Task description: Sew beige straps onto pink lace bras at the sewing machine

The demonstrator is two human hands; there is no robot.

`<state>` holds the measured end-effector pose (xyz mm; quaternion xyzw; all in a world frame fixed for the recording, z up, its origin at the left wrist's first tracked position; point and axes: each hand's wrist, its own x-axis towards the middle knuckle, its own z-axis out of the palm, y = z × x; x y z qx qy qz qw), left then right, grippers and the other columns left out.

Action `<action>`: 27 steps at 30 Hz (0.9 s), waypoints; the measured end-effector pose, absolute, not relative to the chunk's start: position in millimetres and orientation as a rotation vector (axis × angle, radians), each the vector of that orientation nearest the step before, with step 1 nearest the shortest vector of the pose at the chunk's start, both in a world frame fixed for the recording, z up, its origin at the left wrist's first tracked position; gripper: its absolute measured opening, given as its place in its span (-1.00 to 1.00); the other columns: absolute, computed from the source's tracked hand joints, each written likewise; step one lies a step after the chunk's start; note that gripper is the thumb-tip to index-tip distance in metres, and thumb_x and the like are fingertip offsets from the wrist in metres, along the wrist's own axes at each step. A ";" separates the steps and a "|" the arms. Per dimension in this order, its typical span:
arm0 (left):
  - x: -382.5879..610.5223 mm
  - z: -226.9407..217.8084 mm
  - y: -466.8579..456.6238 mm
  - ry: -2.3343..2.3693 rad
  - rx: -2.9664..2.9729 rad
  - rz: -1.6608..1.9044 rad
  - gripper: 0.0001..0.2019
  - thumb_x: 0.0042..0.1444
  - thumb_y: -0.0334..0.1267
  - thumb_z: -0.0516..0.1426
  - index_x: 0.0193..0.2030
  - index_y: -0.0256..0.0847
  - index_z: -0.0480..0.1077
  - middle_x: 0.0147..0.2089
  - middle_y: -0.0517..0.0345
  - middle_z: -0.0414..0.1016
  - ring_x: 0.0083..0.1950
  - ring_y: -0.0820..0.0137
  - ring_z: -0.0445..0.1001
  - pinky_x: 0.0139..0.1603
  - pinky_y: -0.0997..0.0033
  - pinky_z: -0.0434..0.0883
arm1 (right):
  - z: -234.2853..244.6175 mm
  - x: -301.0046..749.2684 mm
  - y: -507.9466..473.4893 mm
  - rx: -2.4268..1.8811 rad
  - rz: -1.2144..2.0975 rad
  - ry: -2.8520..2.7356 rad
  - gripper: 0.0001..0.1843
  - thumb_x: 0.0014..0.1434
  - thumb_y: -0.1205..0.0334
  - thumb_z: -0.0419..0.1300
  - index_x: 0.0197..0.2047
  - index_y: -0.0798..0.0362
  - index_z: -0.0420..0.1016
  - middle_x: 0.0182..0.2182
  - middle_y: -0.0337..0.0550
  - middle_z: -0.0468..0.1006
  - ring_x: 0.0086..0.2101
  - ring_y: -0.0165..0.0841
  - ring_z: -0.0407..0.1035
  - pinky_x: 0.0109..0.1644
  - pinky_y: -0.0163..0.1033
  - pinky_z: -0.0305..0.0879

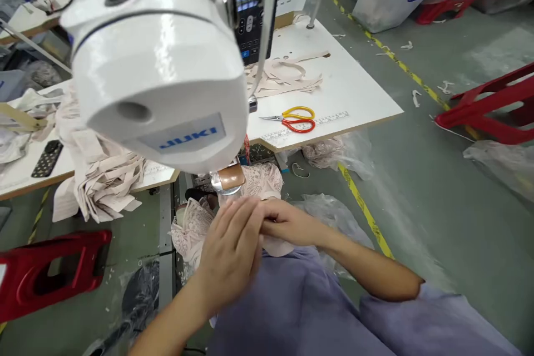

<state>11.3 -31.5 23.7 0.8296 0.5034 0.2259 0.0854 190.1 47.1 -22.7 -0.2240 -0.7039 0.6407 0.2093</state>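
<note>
A pale beige lace garment piece (262, 181) lies under the needle end of a white sewing machine (167, 83) and hangs down on the left. My left hand (231, 245) rests on it just in front of the machine's metal foot area, fingers stretched out flat and side by side. At its fingertips is my right hand (287, 222), its fingers bent around the near part of the fabric. The fingers of the right hand are partly covered by the left, and the needle is hidden behind the machine head.
Red-and-yellow-handled scissors (298, 118) and beige strips (287, 75) lie on the white table (354, 83). A bundle of beige fabric strips (104, 178) hangs over the left table edge beside a dotted phone (48, 158). Red stools (54, 272) and plastic bags stand on the floor.
</note>
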 end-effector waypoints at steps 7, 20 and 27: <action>-4.5 -27.4 -13.6 1.447 1.164 0.486 -0.51 0.34 0.03 -0.11 -0.41 -0.25 0.42 -0.55 0.11 0.42 -0.44 0.32 0.48 -0.24 0.26 0.47 | -52.8 177.6 48.7 -0.762 0.612 -2.597 -0.73 0.32 0.36 0.02 -0.25 0.09 0.55 -0.45 -0.11 0.52 -0.42 -0.33 0.35 -0.34 -0.23 0.16; -3.0 -25.6 -28.7 1.546 1.316 0.684 -0.60 0.37 -0.12 -0.08 -0.43 -0.22 0.37 -0.50 0.24 0.33 -0.46 0.46 0.30 -0.37 0.48 0.24 | -59.1 176.9 50.5 -0.737 0.709 -2.444 -0.71 0.33 0.19 0.14 0.08 0.01 0.47 -0.05 0.02 0.51 -0.05 -0.22 0.42 -0.01 -0.12 0.40; -0.6 -34.2 -30.2 1.545 1.304 0.736 -0.61 0.36 -0.13 -0.06 -0.46 -0.20 0.36 -0.47 0.19 0.42 -0.42 0.43 0.37 -0.32 0.46 0.27 | -67.0 179.2 54.8 -0.607 0.426 -2.416 -0.90 0.29 0.20 0.20 -0.19 0.05 0.48 -0.17 0.01 0.54 -0.10 -0.22 0.41 -0.01 -0.08 0.38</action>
